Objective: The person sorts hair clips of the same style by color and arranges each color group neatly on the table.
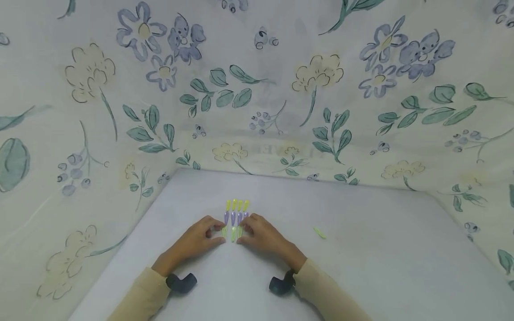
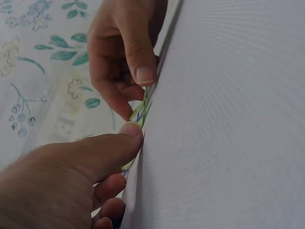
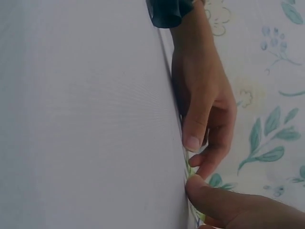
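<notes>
Small slim plastic-looking pieces lie in rows on the white surface: yellow pieces [image 1: 240,205] at the back, purple pieces [image 1: 233,218] in the middle, light green pieces [image 1: 234,234] in front. Their exact kind is too small to tell. My left hand [image 1: 199,237] has thumb and index finger at the two ends of the leftmost green piece [image 1: 224,232], pinching it lengthwise. In the same way my right hand [image 1: 263,235] pinches another green piece [image 1: 240,232], partly covering the purple row's right end. Between the hands one green piece lies untouched. Both wrist views show the thumbs close to the surface.
Another light green piece [image 1: 319,232] lies slanted on the table to the right of my right hand. The white tabletop [image 1: 381,258] meets floral-patterned sheeting [image 1: 281,102] at the back and sides. Dark bands [image 1: 182,284] sit at both wrists.
</notes>
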`<act>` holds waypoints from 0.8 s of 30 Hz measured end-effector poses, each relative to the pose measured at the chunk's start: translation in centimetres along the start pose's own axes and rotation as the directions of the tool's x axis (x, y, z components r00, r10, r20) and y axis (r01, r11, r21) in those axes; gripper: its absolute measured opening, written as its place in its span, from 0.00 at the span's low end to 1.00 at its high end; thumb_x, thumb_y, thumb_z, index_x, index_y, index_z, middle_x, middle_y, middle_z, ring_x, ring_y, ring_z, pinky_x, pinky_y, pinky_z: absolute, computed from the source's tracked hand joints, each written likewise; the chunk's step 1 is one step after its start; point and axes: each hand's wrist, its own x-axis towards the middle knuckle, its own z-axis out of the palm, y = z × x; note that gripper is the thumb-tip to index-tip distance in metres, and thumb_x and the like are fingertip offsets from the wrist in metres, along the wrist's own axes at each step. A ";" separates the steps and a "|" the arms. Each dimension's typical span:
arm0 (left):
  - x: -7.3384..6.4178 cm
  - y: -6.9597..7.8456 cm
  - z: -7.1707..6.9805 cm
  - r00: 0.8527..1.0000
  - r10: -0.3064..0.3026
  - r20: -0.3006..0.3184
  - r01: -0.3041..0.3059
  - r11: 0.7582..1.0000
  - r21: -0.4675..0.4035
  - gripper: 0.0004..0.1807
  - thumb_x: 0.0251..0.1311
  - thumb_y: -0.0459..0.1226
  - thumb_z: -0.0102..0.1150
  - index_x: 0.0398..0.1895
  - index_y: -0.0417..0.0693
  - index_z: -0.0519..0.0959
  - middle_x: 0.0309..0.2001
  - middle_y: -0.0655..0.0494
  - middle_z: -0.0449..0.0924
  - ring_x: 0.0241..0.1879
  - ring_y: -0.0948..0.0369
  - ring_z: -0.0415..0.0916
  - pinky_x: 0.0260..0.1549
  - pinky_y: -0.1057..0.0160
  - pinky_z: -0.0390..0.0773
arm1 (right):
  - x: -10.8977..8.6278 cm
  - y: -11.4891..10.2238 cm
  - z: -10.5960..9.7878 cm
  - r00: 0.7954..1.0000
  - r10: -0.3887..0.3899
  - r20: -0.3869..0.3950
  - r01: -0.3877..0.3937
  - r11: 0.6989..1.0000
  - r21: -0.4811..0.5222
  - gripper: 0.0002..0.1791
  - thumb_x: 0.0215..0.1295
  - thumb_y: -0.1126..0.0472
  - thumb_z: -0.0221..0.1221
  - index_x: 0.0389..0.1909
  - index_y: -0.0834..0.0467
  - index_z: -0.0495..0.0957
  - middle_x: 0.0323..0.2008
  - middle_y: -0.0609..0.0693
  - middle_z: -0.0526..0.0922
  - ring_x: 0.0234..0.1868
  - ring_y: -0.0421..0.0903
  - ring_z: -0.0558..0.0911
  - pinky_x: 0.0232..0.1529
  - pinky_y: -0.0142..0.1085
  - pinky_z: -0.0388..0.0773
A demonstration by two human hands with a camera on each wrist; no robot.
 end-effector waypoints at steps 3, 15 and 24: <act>0.2 0.0 -0.1 1.000 0.009 0.006 -0.009 1.000 -0.001 0.24 0.56 0.46 0.72 0.57 0.56 0.79 0.43 0.66 0.76 0.34 0.67 0.68 0.32 0.69 0.71 | 0.0 -0.2 -0.1 1.000 0.005 -0.010 -0.006 1.000 -0.025 0.26 0.58 0.46 0.70 0.55 0.53 0.79 0.41 0.42 0.75 0.40 0.37 0.73 0.43 0.29 0.75; -0.1 0.3 -0.3 1.000 0.003 0.015 -0.004 1.000 0.003 0.23 0.57 0.45 0.71 0.57 0.56 0.79 0.44 0.64 0.77 0.35 0.67 0.68 0.34 0.69 0.71 | 0.0 0.2 0.3 1.000 -0.018 -0.009 0.018 1.000 -0.021 0.26 0.58 0.46 0.70 0.56 0.52 0.80 0.43 0.43 0.77 0.43 0.37 0.75 0.45 0.30 0.76; 0.1 0.3 -0.2 1.000 -0.017 0.017 0.017 1.000 0.001 0.23 0.58 0.45 0.70 0.57 0.57 0.79 0.44 0.65 0.76 0.36 0.66 0.67 0.34 0.69 0.71 | 0.1 0.4 0.3 1.000 -0.004 -0.005 0.004 1.000 -0.029 0.28 0.57 0.45 0.71 0.57 0.52 0.80 0.42 0.43 0.77 0.42 0.36 0.74 0.44 0.29 0.75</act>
